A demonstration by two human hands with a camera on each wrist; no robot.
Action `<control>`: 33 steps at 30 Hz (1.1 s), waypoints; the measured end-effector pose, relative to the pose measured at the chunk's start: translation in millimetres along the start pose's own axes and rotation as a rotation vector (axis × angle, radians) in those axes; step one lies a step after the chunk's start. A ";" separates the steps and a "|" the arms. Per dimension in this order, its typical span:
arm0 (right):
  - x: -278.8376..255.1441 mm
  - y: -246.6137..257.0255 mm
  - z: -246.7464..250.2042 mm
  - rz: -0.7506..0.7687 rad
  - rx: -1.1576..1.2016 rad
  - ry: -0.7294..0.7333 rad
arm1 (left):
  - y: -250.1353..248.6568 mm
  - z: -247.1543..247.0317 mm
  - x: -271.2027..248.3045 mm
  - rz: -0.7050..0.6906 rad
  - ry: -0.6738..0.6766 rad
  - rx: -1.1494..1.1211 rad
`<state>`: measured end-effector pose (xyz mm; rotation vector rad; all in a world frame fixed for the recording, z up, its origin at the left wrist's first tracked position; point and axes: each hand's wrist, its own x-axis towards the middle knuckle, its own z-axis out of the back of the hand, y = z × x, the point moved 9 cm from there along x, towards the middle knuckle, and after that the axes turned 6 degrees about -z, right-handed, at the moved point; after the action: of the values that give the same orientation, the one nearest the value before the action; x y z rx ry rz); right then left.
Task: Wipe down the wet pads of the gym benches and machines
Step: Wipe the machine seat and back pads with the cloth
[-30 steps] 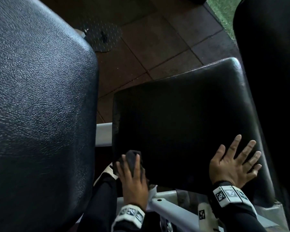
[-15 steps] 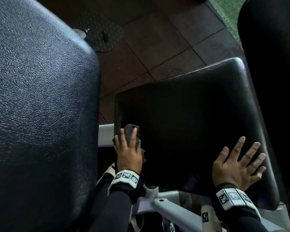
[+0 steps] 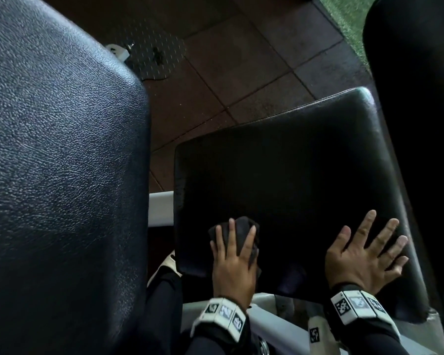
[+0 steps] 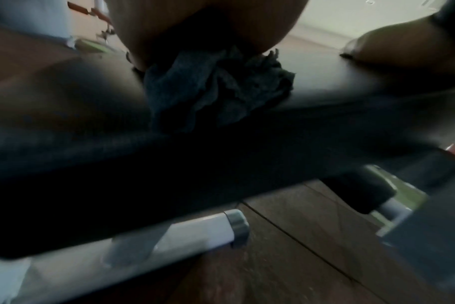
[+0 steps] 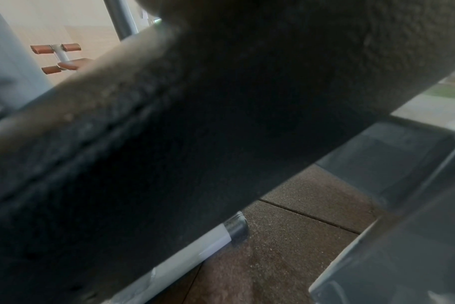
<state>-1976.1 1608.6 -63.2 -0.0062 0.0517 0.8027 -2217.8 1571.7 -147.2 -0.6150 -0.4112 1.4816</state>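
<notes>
A black seat pad (image 3: 292,180) lies below me, tilted. My left hand (image 3: 232,254) holds a bunched dark cloth (image 3: 244,226) against the pad's near left part, fingers laid over the wad and thumb hidden. In the left wrist view the cloth (image 4: 216,86) bulges out from under the hand onto the pad (image 4: 169,164). My right hand (image 3: 367,254) rests flat on the pad's near right corner with fingers spread and holds nothing. The right wrist view is filled by the pad's side (image 5: 221,123).
A large black back pad (image 3: 62,175) fills the left side, and another black pad (image 3: 420,124) rises at the right. A white frame tube (image 3: 160,208) runs under the seat. Brown floor tiles (image 3: 241,60), a perforated metal plate (image 3: 154,55) and green turf (image 3: 344,16) lie beyond.
My left hand slid the cloth away along the pad's left edge, then came back nearer and a little to the right. The right hand has stayed flat in place.
</notes>
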 end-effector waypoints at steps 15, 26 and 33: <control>-0.9 -0.2 0.2 -0.021 0.014 0.010 | 92.8 22.3 -31.5 0.358 -0.202 -0.097; -1.8 0.5 0.0 -0.041 0.009 0.007 | 15.2 19.2 78.4 -0.036 0.054 0.065; -0.3 0.0 -0.4 -0.051 0.003 -0.014 | 103.7 54.0 128.4 0.202 -0.107 0.010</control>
<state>-1976.4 1608.4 -63.5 0.0010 0.0388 0.7512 -2324.4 1704.0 -182.8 -0.5844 -0.4335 1.7139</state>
